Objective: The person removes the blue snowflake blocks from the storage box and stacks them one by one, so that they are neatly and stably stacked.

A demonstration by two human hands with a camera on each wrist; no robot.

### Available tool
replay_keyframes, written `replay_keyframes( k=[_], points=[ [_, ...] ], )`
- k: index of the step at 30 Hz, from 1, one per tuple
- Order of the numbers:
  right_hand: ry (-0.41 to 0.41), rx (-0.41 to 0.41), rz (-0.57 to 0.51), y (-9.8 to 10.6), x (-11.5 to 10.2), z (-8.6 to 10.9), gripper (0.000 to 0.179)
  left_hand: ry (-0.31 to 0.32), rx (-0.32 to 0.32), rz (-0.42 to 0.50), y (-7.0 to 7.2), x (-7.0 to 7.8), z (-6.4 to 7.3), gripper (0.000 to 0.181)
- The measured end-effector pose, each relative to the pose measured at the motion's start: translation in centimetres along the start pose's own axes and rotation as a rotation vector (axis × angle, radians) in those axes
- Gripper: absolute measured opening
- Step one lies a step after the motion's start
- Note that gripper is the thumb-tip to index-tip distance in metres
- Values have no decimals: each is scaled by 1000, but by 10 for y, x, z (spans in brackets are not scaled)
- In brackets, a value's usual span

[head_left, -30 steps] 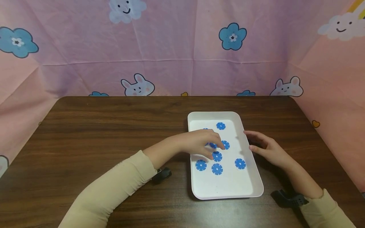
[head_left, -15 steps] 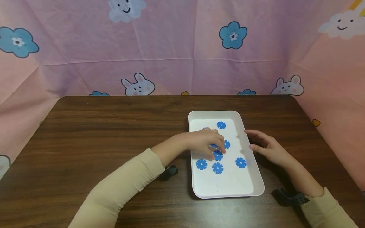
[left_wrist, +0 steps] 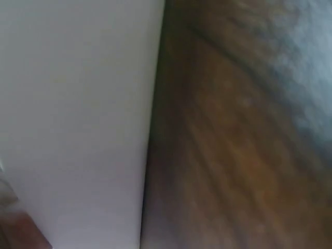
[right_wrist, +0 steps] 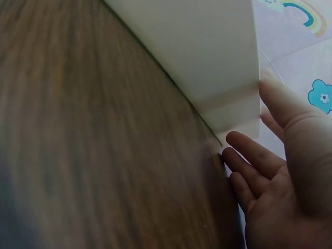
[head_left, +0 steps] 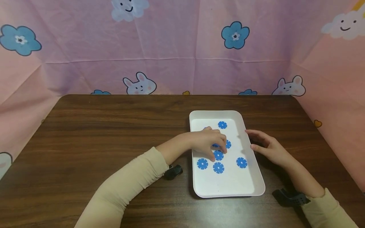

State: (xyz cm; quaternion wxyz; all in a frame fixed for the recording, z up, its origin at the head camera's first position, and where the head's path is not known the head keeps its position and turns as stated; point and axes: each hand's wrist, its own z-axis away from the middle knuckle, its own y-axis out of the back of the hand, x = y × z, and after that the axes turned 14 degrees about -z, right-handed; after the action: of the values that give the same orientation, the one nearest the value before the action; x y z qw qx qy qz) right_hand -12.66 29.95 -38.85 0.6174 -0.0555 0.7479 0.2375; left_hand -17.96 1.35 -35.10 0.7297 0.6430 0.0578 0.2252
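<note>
While my spread right hand (head_left: 269,148) likely steadies this white oblong plastic tray (head_left: 228,186), my left hand (head_left: 207,141) straddles a notched blue plastic disc (head_left: 218,155), grip unclear.

Blue discs (head_left: 216,168), white tray (head_left: 228,186)

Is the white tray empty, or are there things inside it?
The tray is not empty: several blue discs lie inside, some partly hidden by the left hand.

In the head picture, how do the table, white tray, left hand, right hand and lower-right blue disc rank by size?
1. Table
2. White tray
3. Left hand and right hand: they look alike, so unranked
4. Lower-right blue disc
</note>
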Motion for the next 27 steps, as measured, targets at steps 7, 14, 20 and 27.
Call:
replay_keyframes(
  k=[7,14,20,27],
  points=[
    [-15,8,-4,-1,-1,-2,49,10,0,-7,0,0,-2,40],
    [-5,4,-6,-1,1,-1,49,-2,1,-4,-2,1,-4,36],
    [24,2,1,0,3,-2,48,-7,3,-20,0,4,-2,33],
    [14,12,30,-1,4,-2,48,6,3,-11,0,9,0,28]
  ],
)
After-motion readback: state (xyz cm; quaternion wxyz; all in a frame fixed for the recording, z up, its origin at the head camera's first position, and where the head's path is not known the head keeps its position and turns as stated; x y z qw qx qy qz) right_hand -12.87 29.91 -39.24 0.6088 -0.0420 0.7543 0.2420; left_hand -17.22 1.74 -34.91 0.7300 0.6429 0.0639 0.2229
